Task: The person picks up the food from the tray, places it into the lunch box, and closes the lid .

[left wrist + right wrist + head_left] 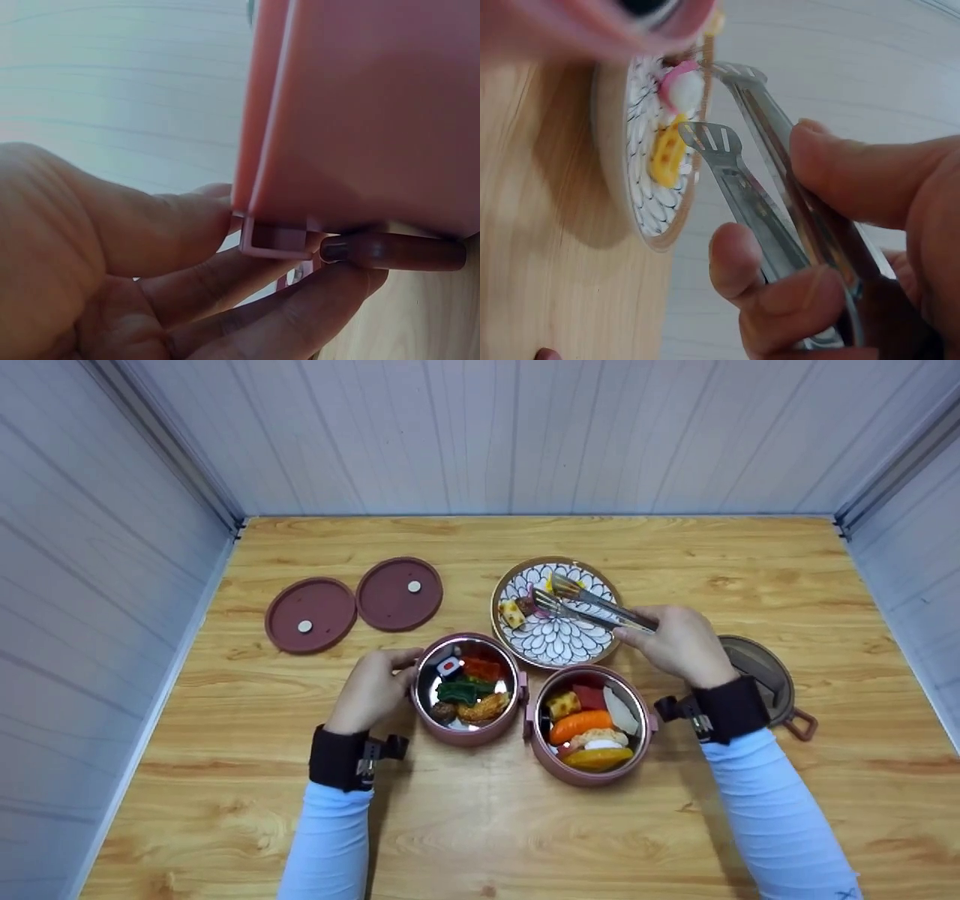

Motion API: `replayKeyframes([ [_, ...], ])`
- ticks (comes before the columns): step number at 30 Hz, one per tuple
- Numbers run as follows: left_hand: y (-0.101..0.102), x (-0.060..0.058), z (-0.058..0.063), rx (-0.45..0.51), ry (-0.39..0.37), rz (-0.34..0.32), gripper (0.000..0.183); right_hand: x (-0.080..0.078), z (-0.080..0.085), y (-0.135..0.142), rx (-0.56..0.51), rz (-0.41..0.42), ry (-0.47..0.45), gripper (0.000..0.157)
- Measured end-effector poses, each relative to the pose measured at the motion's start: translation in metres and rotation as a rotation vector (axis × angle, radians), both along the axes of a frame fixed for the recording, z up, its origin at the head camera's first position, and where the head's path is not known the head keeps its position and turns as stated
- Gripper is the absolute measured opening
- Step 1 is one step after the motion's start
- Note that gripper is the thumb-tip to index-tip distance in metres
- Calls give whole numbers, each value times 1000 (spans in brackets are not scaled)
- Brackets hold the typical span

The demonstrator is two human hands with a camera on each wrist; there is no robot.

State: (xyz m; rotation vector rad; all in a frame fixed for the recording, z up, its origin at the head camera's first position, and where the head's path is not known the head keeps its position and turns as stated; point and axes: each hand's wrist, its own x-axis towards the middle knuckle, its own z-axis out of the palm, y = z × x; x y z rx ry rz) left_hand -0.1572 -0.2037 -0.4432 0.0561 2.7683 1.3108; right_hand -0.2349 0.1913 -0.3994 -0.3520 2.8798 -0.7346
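Note:
My left hand (375,686) grips the side tab (277,238) of a round pink lunch pot (466,733), thumb near the rim and fingers beneath. Toy food lies in that pot, including a green piece (456,692) and a brown shrimp-like piece (484,708). With my right hand (679,641) I hold metal tongs (596,610), their slotted tips spread apart over the patterned plate (559,649). On the plate lie a browned yellowish piece (512,613), a pink-and-white piece (681,88) and a yellow piece (666,156). Nothing shows between the tong tips.
A second pink pot (589,775), filled with toy food, stands right of the first, close to the plate's front edge. Two maroon lids (309,611) lie side by side at the back left. Behind my right wrist is a brown pan-like dish (780,679) with a short handle, partly hidden.

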Motion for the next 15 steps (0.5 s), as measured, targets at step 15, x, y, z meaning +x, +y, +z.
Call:
replayKeyframes([
  [15,1,1,-1,-17,13,-2,32,9,-2,6,133,-55,119,50],
])
